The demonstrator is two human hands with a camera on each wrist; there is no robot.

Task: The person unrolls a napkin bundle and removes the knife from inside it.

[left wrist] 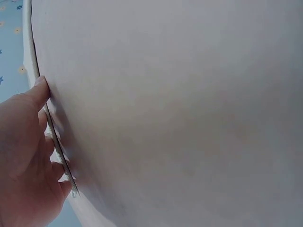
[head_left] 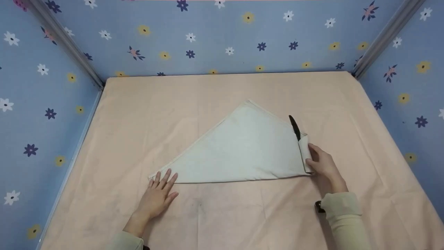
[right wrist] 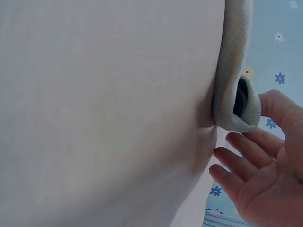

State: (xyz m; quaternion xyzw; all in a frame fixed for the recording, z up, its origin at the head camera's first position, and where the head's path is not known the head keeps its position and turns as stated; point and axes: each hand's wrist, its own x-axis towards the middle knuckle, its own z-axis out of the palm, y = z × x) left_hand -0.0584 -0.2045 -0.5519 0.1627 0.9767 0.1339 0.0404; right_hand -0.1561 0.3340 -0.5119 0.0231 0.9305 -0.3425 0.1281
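A pale green cloth napkin (head_left: 236,149), folded into a triangle, lies on the table. Its right end is rolled into a narrow tube, with the black tip of a knife (head_left: 295,126) sticking out at the far end. In the right wrist view a dark end shows inside the rolled cloth (right wrist: 225,94). My right hand (head_left: 324,165) holds this roll, thumb against it and index finger along its outer side; the other fingers (right wrist: 232,175) are spread below. At the napkin's left corner my left hand (head_left: 158,198) rests flat, fingertips on the cloth and thumb apart.
A peach tablecloth (head_left: 166,100) with light creases covers the table. Blue flowered panels (head_left: 208,38) stand behind it and on both sides, with grey posts (head_left: 385,38) at the back corners.
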